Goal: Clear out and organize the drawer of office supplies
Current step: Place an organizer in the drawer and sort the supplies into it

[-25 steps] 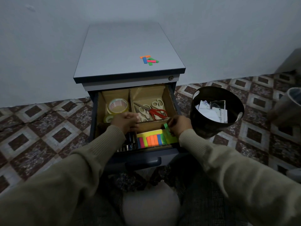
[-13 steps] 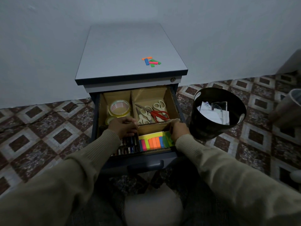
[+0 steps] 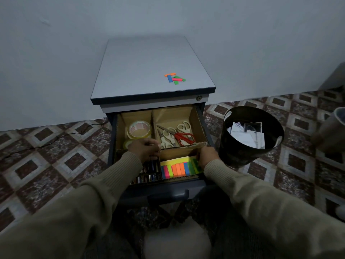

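Note:
The open drawer (image 3: 204, 126) of a small cabinet holds cardboard dividers (image 3: 179, 150). Tape rolls (image 3: 139, 129) lie back left, several scissors (image 3: 175, 136) back right, batteries (image 3: 149, 172) front left, and a pad of coloured sticky tabs (image 3: 177, 168) front right. My left hand (image 3: 145, 151) grips the cross divider where the partitions meet. My right hand (image 3: 206, 157) curls over the right end of the sticky-tab compartment, its fingertips hidden; a green tab (image 3: 195, 163) lies by its fingers.
Several loose coloured tabs (image 3: 174, 78) lie on the cabinet top (image 3: 149, 68). A black bin (image 3: 250, 135) with papers stands on the tiled floor right of the drawer. A cable (image 3: 56, 139) runs along the floor at left. A wall stands behind.
My right hand, which held a green tab above the pad, has dropped to the right end of the sticky-tab compartment. My left hand has stayed on the divider.

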